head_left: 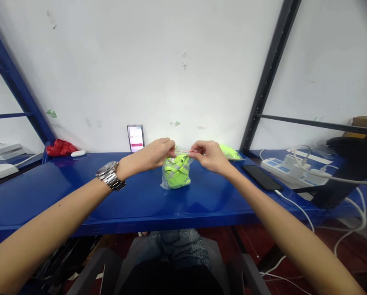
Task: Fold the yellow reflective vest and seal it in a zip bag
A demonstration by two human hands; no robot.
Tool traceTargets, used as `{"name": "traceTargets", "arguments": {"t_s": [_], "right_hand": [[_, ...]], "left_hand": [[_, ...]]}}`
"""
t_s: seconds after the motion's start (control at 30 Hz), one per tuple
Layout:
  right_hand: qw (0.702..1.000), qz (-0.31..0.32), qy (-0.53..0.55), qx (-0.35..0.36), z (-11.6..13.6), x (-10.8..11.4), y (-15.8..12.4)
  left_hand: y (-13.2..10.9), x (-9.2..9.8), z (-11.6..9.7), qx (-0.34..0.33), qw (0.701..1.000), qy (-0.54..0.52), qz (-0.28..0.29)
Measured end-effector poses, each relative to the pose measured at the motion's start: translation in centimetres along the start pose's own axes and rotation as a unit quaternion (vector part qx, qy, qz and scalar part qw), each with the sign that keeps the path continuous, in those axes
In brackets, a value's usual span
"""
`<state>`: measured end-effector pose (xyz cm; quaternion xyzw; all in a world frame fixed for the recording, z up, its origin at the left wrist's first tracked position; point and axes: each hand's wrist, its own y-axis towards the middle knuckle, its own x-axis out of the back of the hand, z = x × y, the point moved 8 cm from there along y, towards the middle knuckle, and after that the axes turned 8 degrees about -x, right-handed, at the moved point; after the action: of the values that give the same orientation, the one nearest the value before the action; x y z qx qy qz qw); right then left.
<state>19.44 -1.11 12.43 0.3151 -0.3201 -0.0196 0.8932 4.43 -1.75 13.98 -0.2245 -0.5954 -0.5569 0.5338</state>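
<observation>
A clear plastic bag (163,183) with a reddish strip along its top edge stands on the blue table. Inside it is a bundle of folded fluorescent yellow-green fabric (177,178) with pale strips. My left hand (159,152), with a metal watch at the wrist, pinches the bag's top edge at the left. At the right end of the same edge, my right hand (208,155) pinches it between thumb and fingers. Between the two hands the edge is stretched roughly level. Behind my right hand lies another yellow-green item (229,152), partly hidden.
Against the wall leans a phone (136,139) showing a timer. A red crumpled bag (60,148) and a white case (78,153) lie at the back left. To the right, a dark phone (262,177) with a white cable lies near power strips (278,166) and a rack post.
</observation>
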Motion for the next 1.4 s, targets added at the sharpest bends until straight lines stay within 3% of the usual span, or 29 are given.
{"name": "traceTargets", "arguments": {"t_s": [0.3, 0.57, 0.7, 0.87, 1.13, 1.4], "right_hand": [[1.000, -0.001, 0.021, 0.018, 0.3, -0.1, -0.4], [0.996, -0.059, 0.045, 0.049, 1.2, 0.6, -0.9], [0.993, -0.049, 0.081, 0.074, 1.8, 0.6, -1.2], [0.991, -0.038, 0.086, 0.096, 2.2, 0.6, -1.5], [0.989, -0.024, 0.090, 0.116, 2.4, 0.4, -1.8], [0.989, 0.004, 0.091, 0.118, 2.5, 0.4, -1.9]], "left_hand": [[-1.0, -0.3, -0.1, -0.014, 0.998, 0.056, -0.027], [-0.2, 1.2, -0.6, 0.021, 0.999, -0.020, 0.022], [1.2, 2.3, -1.7, 0.011, 0.999, -0.029, 0.024], [2.5, 1.7, -2.8, -0.032, 0.997, -0.046, 0.056], [2.7, 1.7, -3.2, -0.041, 0.997, -0.058, 0.024], [2.9, 1.4, -3.2, -0.026, 0.998, -0.045, 0.036]]}}
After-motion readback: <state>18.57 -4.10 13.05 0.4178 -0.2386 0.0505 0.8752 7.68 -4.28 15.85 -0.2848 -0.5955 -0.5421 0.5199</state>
